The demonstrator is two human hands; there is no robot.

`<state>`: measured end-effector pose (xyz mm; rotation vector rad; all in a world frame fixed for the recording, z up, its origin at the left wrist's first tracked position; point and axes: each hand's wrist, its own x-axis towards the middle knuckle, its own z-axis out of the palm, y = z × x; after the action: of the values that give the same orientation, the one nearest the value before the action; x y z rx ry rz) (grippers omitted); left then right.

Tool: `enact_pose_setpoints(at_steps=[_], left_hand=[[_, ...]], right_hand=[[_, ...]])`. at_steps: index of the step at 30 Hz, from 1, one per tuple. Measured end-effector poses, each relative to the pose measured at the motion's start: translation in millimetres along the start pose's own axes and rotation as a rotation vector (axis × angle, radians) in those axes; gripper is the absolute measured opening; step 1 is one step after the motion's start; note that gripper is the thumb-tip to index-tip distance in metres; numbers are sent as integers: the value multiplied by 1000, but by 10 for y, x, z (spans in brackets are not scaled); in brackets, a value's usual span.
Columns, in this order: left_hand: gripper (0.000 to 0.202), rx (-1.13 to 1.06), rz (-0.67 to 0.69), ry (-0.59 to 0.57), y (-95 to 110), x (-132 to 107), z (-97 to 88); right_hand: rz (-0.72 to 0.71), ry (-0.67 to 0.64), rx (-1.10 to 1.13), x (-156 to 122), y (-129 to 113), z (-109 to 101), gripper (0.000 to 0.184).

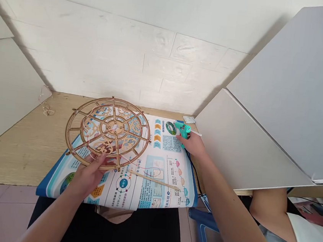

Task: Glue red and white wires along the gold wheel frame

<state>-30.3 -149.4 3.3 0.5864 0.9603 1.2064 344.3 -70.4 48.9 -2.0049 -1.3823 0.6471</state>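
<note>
My left hand (91, 173) grips the near rim of a round wooden openwork frame (108, 131), holding it tilted above a printed poster (156, 166) spread on the table. Thin wires run across the frame. My right hand (195, 144) is closed on a teal hot glue gun (183, 130) at the poster's far right corner. A thin wooden stick (155, 180) lies on the poster between my arms.
The wooden table (26, 141) is boxed in by white panels on the left (5, 93), back and right (248, 145). A coil of thin wire (47, 109) lies at the far left. A black cable (194, 174) trails off the table edge. Another person's arm (273, 213) shows at lower right.
</note>
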Motion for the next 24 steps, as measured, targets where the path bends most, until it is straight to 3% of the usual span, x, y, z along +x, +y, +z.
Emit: enact_pose_setpoints(at_steps=[2,5,10,14,18,24], left_hand=[[47,1,-15,20,12,-10,40],[51,-12,6,-6,44,-36,115],[45,7,5,-82,58,-21,94],[46,85,37,-182,24,-7,2],[44,67,44,-212,10,-10,-39],[26,-51,31,-285,58,-32,4]], right_hand=[[-25,-19,12,38,-69,13,28],[-94,-75,106,-131,-204,-26,29],[-252,-347,286,-664,-364,-32,39],[-445,-525,332,-954,-397,108,22],[-578,-561,227,-1026,-468,251,8],[-707,-657,267,-1009,-523,349,6]])
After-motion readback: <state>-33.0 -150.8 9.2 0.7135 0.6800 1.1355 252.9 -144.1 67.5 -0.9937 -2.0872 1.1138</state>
